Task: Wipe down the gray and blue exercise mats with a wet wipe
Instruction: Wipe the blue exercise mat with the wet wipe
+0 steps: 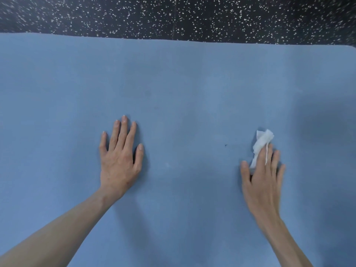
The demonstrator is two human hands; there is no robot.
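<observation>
Both forearms reach in; my left hand [120, 157] braces flat, my right hand [263, 177] presses the wipe [262, 144] flat-fingered, so I'd sweep overlapping strokes across the mat [192, 78] beyond my fingertips.

The blue mat [183, 83] runs out of the picture at the left, right and bottom edges, so only its far edge and far right corner show. The speckled floor [173, 16] is cut off at the top and smeared at the upper left. The wipe [262, 145] is partly hidden under the straight fingers of the right hand [262, 178], which is blurred. Both forearms leave the picture at the bottom. The palm of the left hand [120, 160] faces down, unseen. The dark speck [225, 145] between the hands is too small to tell.
</observation>
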